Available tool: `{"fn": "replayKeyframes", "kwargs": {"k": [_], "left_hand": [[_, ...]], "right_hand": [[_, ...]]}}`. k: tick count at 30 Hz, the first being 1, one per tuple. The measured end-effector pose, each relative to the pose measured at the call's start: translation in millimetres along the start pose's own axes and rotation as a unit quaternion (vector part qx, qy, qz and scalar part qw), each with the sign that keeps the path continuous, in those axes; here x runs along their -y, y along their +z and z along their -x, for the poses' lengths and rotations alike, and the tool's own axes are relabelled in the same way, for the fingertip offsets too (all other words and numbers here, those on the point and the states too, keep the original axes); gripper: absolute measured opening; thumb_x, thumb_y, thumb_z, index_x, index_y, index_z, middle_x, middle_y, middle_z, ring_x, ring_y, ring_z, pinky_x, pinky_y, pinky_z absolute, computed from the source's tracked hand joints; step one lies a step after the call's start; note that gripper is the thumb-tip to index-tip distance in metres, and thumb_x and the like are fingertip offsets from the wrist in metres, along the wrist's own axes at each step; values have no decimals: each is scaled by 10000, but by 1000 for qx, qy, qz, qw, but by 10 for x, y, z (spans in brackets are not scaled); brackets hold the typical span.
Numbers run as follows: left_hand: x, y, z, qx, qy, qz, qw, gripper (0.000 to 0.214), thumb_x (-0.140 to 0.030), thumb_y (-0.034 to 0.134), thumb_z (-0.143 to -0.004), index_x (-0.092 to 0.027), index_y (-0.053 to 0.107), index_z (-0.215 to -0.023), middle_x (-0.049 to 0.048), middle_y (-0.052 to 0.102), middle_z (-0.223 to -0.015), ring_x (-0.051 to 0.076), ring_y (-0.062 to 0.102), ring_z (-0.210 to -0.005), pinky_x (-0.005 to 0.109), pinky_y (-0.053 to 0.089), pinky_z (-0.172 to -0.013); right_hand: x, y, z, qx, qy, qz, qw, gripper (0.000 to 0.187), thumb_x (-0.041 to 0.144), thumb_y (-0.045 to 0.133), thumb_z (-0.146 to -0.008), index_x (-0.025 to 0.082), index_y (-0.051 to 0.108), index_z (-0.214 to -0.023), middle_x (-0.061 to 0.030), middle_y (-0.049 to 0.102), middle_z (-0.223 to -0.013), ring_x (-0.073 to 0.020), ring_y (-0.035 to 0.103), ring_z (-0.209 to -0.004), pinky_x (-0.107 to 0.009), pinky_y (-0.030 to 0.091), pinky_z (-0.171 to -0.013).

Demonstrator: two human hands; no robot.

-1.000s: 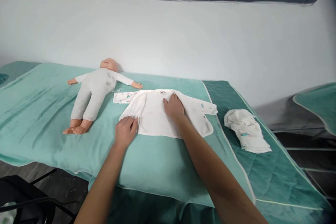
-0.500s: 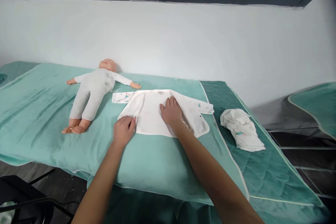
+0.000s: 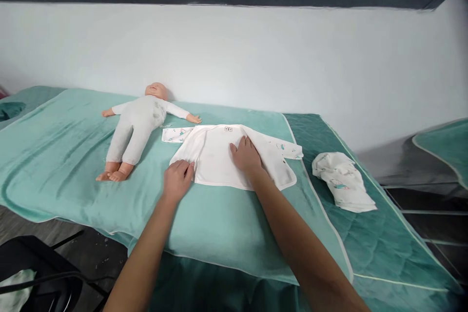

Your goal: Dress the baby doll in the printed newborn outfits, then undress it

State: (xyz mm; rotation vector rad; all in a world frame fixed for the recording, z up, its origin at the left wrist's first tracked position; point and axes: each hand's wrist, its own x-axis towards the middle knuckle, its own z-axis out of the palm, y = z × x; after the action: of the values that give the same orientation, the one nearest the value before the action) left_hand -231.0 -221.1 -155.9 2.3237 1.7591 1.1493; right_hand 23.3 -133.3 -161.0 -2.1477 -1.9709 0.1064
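White baby top (image 3: 215, 158) lies flat on the green towel (image 3: 73, 156). The left hand (image 3: 177, 181) pinches its edge and the right hand (image 3: 246, 156) presses it, fingers spread. It looks like smoothing; next, that side wants a gentle pull.

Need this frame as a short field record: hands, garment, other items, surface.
left hand: left hand pinches the lower left edge of the garment
right hand: right hand lies flat, palm down, on the garment
garment: white baby shirt, spread flat
doll: baby doll in a grey suit, on its back, left of the shirt
other cloth: crumpled printed white cloth, at right
surface: teal towel
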Motion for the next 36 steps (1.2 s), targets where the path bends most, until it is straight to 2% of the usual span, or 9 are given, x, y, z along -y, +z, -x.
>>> {"fn": "replayKeyframes", "kwargs": {"k": [3,5,13,21,27,31,36], "left_hand": [[-3,-8,7,-1,5,3,1000,391,-311,458,-1018,-216,481,-639,23,564,-631,162,505,-646,325,327,-647],[-1,-13,13,-2,8,6,1000,390,-310,458,-1018,-216,476,-640,21,560,-631,160,507,-646,325,328,-648],[-8,-43,24,-1,-9,36,999,399,-310,453,-1013,-219,435,-626,9,529,-616,152,481,-632,318,332,-638],[1,-33,17,4,-16,41,999,408,-341,442,-1019,-219,423,-630,8,523,-616,154,491,-641,320,335,-648],[-8,-41,10,9,-23,43,999,414,-343,447,-1018,-217,396,-627,-3,490,-604,146,460,-620,316,324,-640],[-26,-52,4,10,-30,48,998,417,-337,450,-1015,-217,378,-622,-8,477,-598,141,446,-611,313,323,-634],[-37,-51,-8,14,-38,51,998,417,-345,454,-1012,-216,376,-624,-12,466,-598,136,442,-605,310,326,-634]], "right_hand": [[-27,-2,130,6,-37,13,999,723,429,296,-1046,-91,288,-1548,-292,253,-1641,-341,229,-1551,-423,215,-1248],[-40,-11,215,6,-43,17,999,720,431,301,-1046,-83,297,-1549,-280,244,-1649,-334,216,-1557,-423,205,-1254],[60,-97,257,-21,26,20,999,704,429,351,-1036,-84,362,-1519,-280,381,-1587,-380,385,-1464,-450,315,-1195],[57,-81,316,-72,-2,38,997,562,363,361,-1031,-7,501,-1430,-263,484,-1519,-355,471,-1392,-437,367,-1136],[24,-84,124,-54,19,0,998,581,359,352,-1024,-35,479,-1432,-274,479,-1516,-352,473,-1391,-412,356,-1148],[-29,-48,-75,-31,34,-23,999,639,373,342,-1030,-59,381,-1498,-285,463,-1526,-346,456,-1417,-404,338,-1167],[-150,12,-267,-22,55,-43,997,731,446,358,-1028,-73,299,-1539,-310,389,-1568,-387,345,-1495,-467,249,-1227]]}}
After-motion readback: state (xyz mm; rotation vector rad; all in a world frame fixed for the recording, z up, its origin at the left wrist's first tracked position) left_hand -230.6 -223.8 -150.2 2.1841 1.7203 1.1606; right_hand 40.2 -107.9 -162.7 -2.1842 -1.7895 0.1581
